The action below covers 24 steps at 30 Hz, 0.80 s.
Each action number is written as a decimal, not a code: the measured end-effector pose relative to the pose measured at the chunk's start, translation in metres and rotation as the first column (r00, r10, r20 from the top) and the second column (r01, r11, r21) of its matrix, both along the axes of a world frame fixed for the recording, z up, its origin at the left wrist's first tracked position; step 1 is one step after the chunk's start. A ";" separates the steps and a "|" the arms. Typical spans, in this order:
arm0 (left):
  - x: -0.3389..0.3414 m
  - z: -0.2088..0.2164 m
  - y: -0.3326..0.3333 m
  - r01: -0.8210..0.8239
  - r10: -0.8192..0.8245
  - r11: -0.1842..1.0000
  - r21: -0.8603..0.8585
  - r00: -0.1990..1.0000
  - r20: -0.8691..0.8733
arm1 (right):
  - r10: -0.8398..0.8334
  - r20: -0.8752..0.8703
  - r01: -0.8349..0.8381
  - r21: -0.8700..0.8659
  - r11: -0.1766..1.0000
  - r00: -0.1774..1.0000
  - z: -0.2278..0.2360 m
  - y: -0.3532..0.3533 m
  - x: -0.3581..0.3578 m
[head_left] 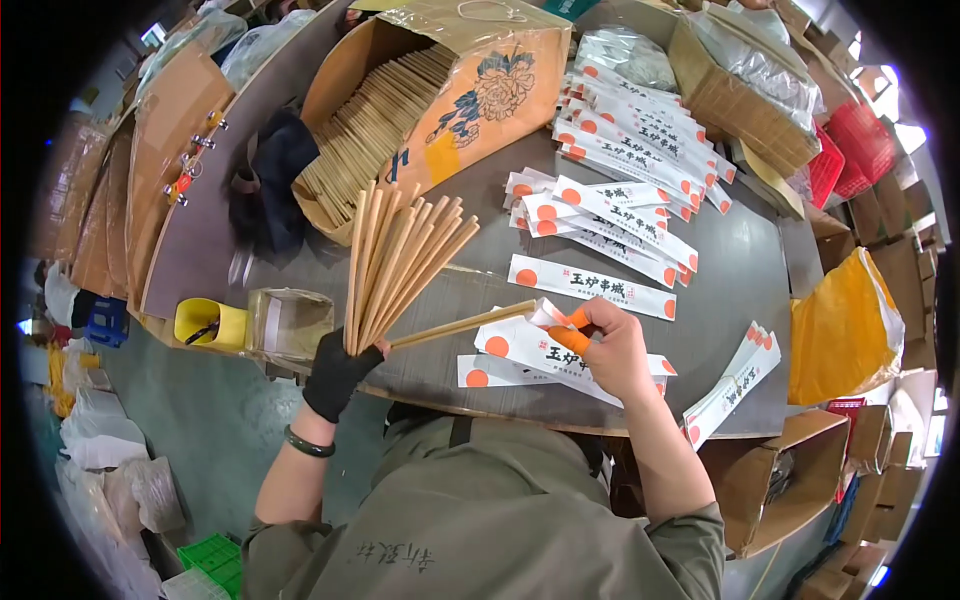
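Note:
My left hand, in a black fingerless glove, is closed around the lower ends of a fanned bundle of wooden chopsticks. From that hand a pair of chopsticks reaches right, its tips at the mouth of a white paper sleeve. My right hand, with orange finger covers, pinches this sleeve. How far the tips sit inside it is hidden. Below lie several flat white sleeves with orange dots and dark printing. Another single sleeve lies just beyond.
A large brown paper bag full of chopsticks lies on its side at the back. Piles of sleeves spread at the back right; a bundle lies at the right edge. A yellow container and clear box sit front left.

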<state>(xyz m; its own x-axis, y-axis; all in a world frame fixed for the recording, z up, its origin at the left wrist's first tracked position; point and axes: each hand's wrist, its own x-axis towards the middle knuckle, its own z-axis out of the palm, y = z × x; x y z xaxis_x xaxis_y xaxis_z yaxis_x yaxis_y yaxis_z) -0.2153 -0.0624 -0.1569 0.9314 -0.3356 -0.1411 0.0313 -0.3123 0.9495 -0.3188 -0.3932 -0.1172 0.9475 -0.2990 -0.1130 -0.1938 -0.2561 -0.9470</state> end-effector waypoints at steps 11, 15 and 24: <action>-0.024 0.010 -0.121 0.016 -0.067 0.877 -0.479 0.994 -0.088 | 0.564 0.215 -0.177 -0.810 0.559 0.797 -0.005 0.040 0.022; 0.011 -0.022 -0.094 -0.137 0.139 0.990 -0.021 0.980 0.146 | 0.270 0.180 0.013 -0.852 0.523 0.946 -0.011 0.023 0.005; -0.008 -0.029 -0.073 -0.234 0.236 0.970 -0.071 0.972 0.019 | 0.467 0.199 -0.106 -0.829 0.550 0.862 -0.053 0.034 -0.021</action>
<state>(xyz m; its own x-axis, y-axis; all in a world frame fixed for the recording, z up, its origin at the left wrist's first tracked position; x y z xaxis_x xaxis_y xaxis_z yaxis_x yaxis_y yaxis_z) -0.2230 -0.1357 -0.1855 0.9884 -0.1150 -0.0996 0.0704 -0.2346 0.9695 -0.3397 -0.3592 -0.1699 0.9043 0.1994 0.3776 0.3301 -0.8874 -0.3218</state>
